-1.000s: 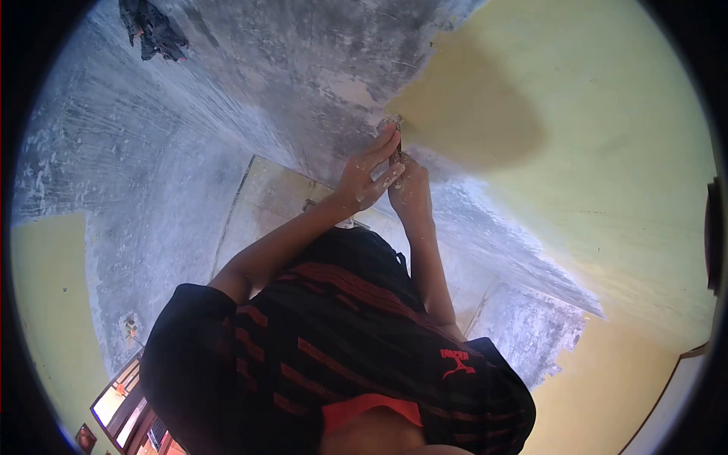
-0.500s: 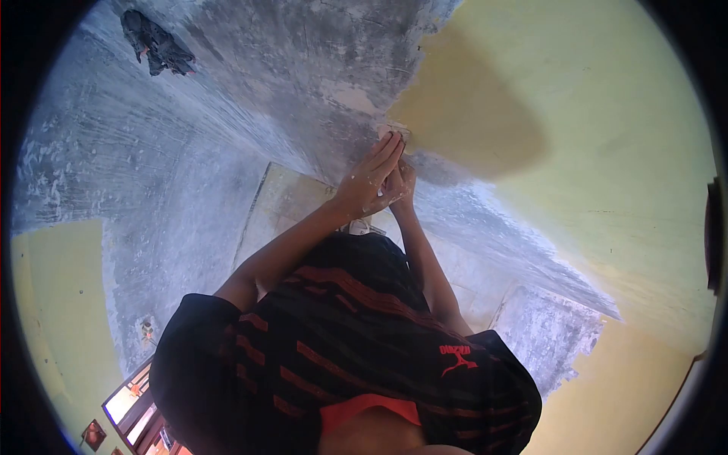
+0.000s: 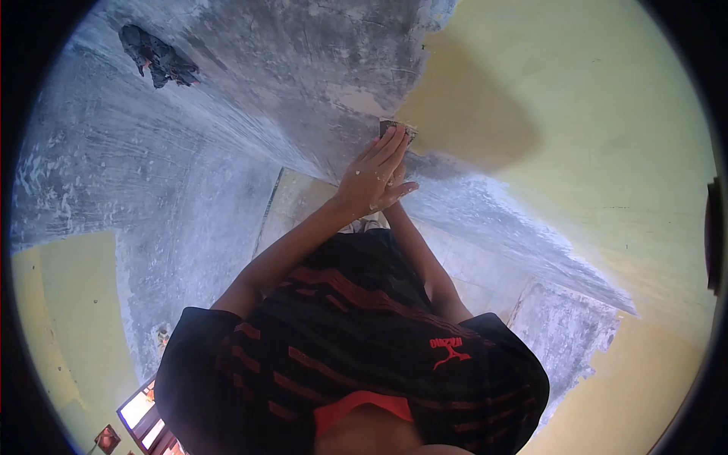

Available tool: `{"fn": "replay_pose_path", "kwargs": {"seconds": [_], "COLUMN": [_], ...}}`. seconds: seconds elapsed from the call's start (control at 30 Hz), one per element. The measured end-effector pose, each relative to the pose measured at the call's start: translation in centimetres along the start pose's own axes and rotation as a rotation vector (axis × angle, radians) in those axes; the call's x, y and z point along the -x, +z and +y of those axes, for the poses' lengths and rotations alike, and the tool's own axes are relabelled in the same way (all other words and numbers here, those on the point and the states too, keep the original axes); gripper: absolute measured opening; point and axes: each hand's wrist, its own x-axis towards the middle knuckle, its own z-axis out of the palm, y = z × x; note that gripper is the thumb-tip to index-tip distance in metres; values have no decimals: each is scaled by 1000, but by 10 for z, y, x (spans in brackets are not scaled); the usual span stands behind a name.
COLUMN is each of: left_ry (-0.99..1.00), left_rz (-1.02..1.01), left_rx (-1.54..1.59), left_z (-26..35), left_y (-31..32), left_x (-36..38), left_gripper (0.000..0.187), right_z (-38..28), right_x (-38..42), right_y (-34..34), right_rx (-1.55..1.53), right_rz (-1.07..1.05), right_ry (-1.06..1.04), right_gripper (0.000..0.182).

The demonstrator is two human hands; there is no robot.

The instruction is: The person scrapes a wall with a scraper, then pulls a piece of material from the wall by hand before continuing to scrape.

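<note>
My left hand [image 3: 371,173] lies over my right, its fingers stretched out and together, thumb out to the side. Its fingertips rest on a flat, dark scraper blade [image 3: 389,127] with a pale edge. Behind it, my right hand [image 3: 399,177] is mostly covered; it seems closed around the scraper's lower part, and the handle is hidden. The blade lies against the wall where bare grey plaster [image 3: 349,68] meets yellow-green paint [image 3: 599,98]. White flecks dot the back of my left hand.
A crumpled dark cloth [image 3: 155,57] shows at upper left. Pale floor tiles [image 3: 303,199] lie below my hands, with my feet [image 3: 368,225] just visible. A framed picture [image 3: 107,439] and a window [image 3: 140,409] are at lower left. Another grey patch [image 3: 565,326] is at right.
The scraper blade has tipped, so its face now looks dark instead of pale. My left thumb has spread outward, and both hands have shifted slightly. The view has moved a little.
</note>
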Motion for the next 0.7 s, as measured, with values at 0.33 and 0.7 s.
{"fn": "replay_pose_path", "kwargs": {"seconds": [0.33,0.7], "left_ry": [34,73], "left_rz": [9,147], "left_rx": [76,102], "left_z": [-7,2], "left_y": [0,-3], "left_x": [-3,-17], "left_gripper": [94,93], "right_z": [-15,-28], "right_x": [-14,-37], "right_y": [2,-24], "right_rx": [38,72], "right_rz": [64,140], "right_ry": [-225,-458], "right_gripper": [38,40]}}
